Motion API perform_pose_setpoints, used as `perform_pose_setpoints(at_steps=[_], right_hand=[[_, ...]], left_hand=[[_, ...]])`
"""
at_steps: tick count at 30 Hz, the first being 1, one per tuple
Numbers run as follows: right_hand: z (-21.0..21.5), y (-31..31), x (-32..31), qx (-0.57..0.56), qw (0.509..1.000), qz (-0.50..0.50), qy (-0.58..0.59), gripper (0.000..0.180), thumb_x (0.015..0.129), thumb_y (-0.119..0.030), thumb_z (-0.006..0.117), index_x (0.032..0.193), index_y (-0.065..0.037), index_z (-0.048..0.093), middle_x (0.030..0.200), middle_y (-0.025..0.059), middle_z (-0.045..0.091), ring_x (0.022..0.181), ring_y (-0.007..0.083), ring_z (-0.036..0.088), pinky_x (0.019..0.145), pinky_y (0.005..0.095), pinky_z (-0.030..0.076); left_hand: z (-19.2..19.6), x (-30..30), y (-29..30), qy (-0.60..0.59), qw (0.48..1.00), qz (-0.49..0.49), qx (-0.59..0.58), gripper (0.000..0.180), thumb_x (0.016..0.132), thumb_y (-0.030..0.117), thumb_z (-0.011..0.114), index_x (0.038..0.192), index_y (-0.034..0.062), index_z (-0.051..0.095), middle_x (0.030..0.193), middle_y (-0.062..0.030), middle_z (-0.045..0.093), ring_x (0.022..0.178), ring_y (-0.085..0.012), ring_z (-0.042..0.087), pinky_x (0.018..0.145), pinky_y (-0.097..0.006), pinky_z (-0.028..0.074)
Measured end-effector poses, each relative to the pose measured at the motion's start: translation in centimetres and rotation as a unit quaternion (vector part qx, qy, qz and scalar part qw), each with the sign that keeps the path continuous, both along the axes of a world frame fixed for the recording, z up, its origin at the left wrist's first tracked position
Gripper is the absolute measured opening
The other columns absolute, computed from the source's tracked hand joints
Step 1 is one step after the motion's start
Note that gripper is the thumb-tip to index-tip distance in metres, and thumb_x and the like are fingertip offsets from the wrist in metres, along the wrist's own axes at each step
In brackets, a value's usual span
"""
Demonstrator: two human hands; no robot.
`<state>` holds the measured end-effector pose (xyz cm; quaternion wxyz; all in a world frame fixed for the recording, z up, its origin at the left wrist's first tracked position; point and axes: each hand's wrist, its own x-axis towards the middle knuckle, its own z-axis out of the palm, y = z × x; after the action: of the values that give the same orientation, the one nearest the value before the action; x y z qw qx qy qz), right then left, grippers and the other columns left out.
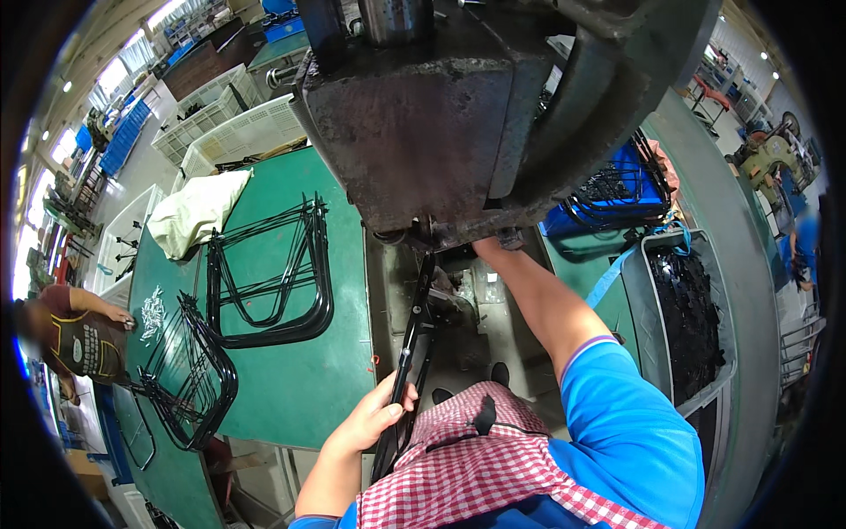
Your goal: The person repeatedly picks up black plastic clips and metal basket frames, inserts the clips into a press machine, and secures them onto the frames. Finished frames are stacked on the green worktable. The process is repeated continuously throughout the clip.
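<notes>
My left hand (pixel 377 413) is closed around a long black metal bar (pixel 411 331) with small bright spots, perhaps holes or rivets, along it. The bar slants up from beside my checked apron to the underside of a heavy dark press machine (pixel 414 132). Its far end goes out of sight beneath the press head. Further thin black bars run alongside it near my lap. My right hand (pixel 486 248) reaches under the right part of the press head. Its fingers are hidden there, so what they hold or touch does not show.
On the green table (pixel 291 397) at left lie stacks of black bent frames (pixel 273 331), a pale cloth (pixel 198 212) and small silvery pieces (pixel 153 315). A co-worker (pixel 84 339) is at its far left edge. To my right are a blue crate (pixel 608 194) and a grey bin (pixel 692 317) of black parts.
</notes>
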<state>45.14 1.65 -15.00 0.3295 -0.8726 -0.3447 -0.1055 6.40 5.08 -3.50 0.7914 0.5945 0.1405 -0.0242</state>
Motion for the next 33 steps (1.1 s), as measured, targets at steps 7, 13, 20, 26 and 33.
perform_pose_setpoints(at_steps=[7, 13, 20, 26, 33], right_hand=[[-0.4, 0.8, 0.7, -0.004, 0.999, 0.045, 0.02, 0.028, 0.083, -0.03, 0.064, 0.101, -0.008, 0.063, 0.099, 0.0139, 0.066, 0.091, 0.0329, 0.063, 0.076, 0.0376, 0.05], [10.9, -3.2, -8.4, 0.213, 0.852, 0.225, 0.422, 0.026, 0.083, -0.027, 0.068, 0.099, -0.007, 0.066, 0.091, 0.0099, 0.068, 0.083, 0.025, 0.065, 0.074, 0.036, 0.051], [12.9, -1.8, -10.5, 0.187, 0.931, 0.302, 0.09, 0.02, 0.078, -0.024, 0.068, 0.085, -0.006, 0.068, 0.084, 0.0116, 0.065, 0.075, 0.0324, 0.063, 0.068, 0.0393, 0.051], [13.2, -6.3, -9.7, 0.077, 0.963, 0.255, 0.039, 0.057, 0.069, -0.031, 0.076, 0.116, -0.006, 0.057, 0.118, 0.0159, 0.05, 0.114, 0.0364, 0.046, 0.093, 0.0446, 0.041], [7.7, -25.2, 3.5, 0.145, 0.984, -0.098, -0.003, 0.044, 0.069, -0.019, 0.071, 0.11, -0.004, 0.06, 0.111, 0.015, 0.056, 0.108, 0.033, 0.051, 0.096, 0.042, 0.04]], left_hand=[[-1.0, -0.4, 0.7, -0.005, 1.0, -0.008, 0.012, 0.077, 0.081, 0.059, 0.058, 0.126, -0.0008, 0.04, 0.101, -0.0029, 0.048, 0.091, -0.0121, 0.046, 0.081, -0.025, 0.04], [-0.9, -0.1, 0.7, 0.023, 0.999, -0.013, 0.032, 0.077, 0.08, 0.055, 0.058, 0.129, -0.0018, 0.041, 0.109, -0.0076, 0.052, 0.096, -0.0163, 0.051, 0.087, -0.031, 0.042], [-0.1, -0.5, -0.1, 0.052, 0.998, 0.04, 0.014, 0.092, 0.075, 0.059, 0.063, 0.14, 0.0006, 0.034, 0.108, -0.0074, 0.054, 0.091, -0.0158, 0.053, 0.082, -0.028, 0.042], [0.9, 0.6, -2.4, 0.079, 0.992, 0.08, 0.054, 0.105, 0.068, 0.068, 0.061, 0.142, 0.0001, 0.03, 0.1, -0.0065, 0.052, 0.084, -0.0153, 0.053, 0.078, -0.029, 0.043], [0.1, 2.1, -5.5, 0.08, 0.987, 0.129, 0.044, 0.112, 0.062, 0.07, 0.065, 0.142, 0.0016, 0.03, 0.091, -0.0044, 0.052, 0.074, -0.0129, 0.053, 0.066, -0.025, 0.044]])
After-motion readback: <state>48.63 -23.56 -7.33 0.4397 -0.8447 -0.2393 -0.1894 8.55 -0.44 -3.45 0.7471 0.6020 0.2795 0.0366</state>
